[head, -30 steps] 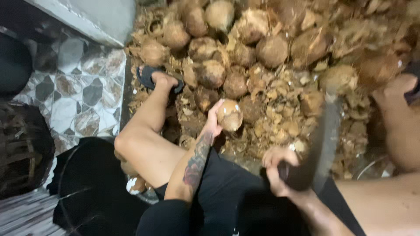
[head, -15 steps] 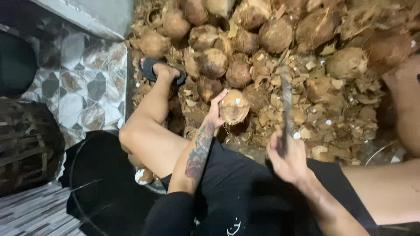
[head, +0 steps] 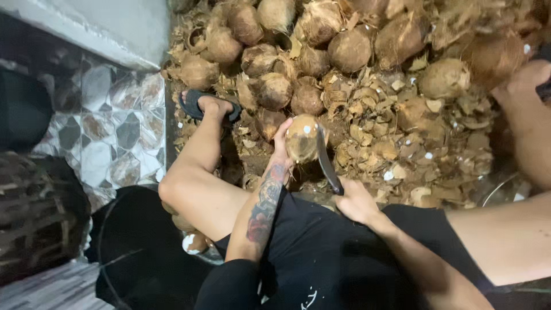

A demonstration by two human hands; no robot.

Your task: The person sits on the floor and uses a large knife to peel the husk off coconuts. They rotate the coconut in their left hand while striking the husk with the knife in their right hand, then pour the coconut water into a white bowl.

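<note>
Seated husking, viewed from above. Left of centre, the sandalled foot [head: 208, 106] rests at the edge of the heap of husked coconuts [head: 321, 51]. At centre, the left hand [head: 282, 144] steadies the coconut [head: 302, 136], fingers wrapped around its left side. Just right, the curved blade [head: 326, 162] meets the shell; the right hand [head: 354, 201] has its fingers clenched on the handle. Good practice: keep the holding fingers clear of the edge, and strike at a shallow angle.

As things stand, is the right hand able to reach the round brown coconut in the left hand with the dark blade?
Probably yes. The right hand holds the dark curved blade, whose edge already lies against the round brown coconut gripped by the left hand; nothing lies between.
</note>
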